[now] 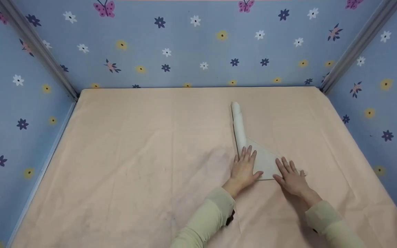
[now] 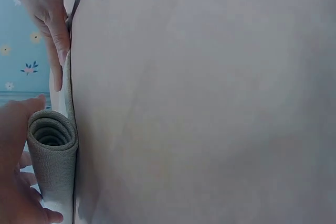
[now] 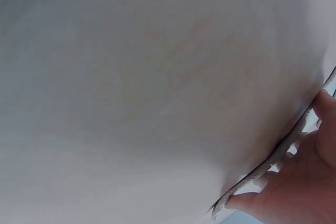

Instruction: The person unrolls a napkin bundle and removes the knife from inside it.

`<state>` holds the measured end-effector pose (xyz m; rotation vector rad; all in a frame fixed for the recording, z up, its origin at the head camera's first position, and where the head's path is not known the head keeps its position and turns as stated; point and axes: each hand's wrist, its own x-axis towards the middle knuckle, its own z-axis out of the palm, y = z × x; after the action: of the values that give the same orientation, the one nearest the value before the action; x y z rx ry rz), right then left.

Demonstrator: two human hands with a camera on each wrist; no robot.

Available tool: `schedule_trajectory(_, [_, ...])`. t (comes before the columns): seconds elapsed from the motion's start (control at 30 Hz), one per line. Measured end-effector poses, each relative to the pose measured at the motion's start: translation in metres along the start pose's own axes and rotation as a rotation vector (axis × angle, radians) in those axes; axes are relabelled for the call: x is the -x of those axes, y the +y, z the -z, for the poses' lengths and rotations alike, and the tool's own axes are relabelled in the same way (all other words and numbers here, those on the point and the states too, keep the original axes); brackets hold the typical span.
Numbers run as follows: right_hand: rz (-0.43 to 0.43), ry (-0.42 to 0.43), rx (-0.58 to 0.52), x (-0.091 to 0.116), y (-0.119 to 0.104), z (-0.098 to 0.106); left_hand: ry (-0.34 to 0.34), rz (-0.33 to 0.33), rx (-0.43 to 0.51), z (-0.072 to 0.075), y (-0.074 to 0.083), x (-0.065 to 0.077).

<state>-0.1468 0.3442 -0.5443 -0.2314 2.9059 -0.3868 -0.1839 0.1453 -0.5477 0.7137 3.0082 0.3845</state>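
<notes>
Three flowered walls (image 1: 184, 43) border the cloth (image 1: 122, 158) beneath the part-rolled mat (image 1: 264, 160).

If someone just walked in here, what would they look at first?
Probably the two hands in the head view: the left hand rests at the roll along the left side of a pale sheet, and the right hand lies on the sheet's right part. Next might come the bright blue wall behind the peach cloth, with its flowers and its pink butterflies near the top.
</notes>
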Motion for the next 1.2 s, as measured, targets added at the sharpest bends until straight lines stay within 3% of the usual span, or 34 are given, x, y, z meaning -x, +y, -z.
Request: schedule_trajectory(1.2, [0.023,0.02,-0.016,0.001,-0.001,-0.001,-0.051,-0.023,0.035,0.005,-0.025,0.014])
